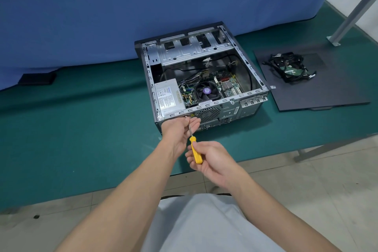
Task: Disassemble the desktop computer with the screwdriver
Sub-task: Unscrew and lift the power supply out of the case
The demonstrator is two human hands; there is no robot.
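Counted: one desktop computer (pixel 204 80), lying flat in the middle of the table with its cover off. Inside, one power supply (pixel 168 96) at the left and one CPU fan (pixel 206 91) beside it. One yellow-handled screwdriver (pixel 195 150), tip against the near rear face of the case, just under the top rim. Two bare hands: right hand (pixel 208 159) clenched around the yellow handle, left hand (pixel 180 131) pinching the metal shaft close to the case. One dark side panel (pixel 327 92) flat on the right, just beside the case, carrying one hard drive (pixel 290 69) with black cables.

Green mat (pixel 81 118) over the table. Blue cloth (pixel 102 16) hanging behind. Pale tiled floor (pixel 306 180) below. One grey metal post (pixel 347 12) at the far right. One black block (pixel 36 79) under the cloth at the left.

Near table edge just below the hands. Wide stretch of mat open to the left of the case; less room on the right, taken by the panel.
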